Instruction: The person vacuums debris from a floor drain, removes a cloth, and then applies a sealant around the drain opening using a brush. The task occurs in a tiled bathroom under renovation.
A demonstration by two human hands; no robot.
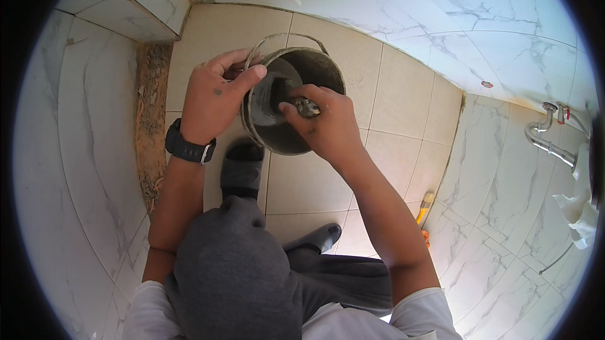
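Observation:
A dark bucket (252, 116) smeared with grey stands on the tiled floor in front of me, its wire handle (287, 35) raised toward the far side. Inside it is a smooth grey wet mix (271, 97). My left hand (220, 91), with a black watch on the wrist, grips the bucket's left rim, thumb over the edge and fingers partly hidden. Over the bucket's opening, my right hand (328, 116) is closed round the rounded, grey-stained handle of a tool (307, 108). The tool's lower end is down in the bucket, and its kind does not show clearly.
White marbled tiles cover the walls (441, 12). A rough unfinished strip (151, 94) runs along the left. Against the right wall lies a yellow-handled brush (425, 206) by an orange object (426, 237). A metal drain pipe (548, 141) juts out at the right. My slippered feet (241, 170) are close to the bucket.

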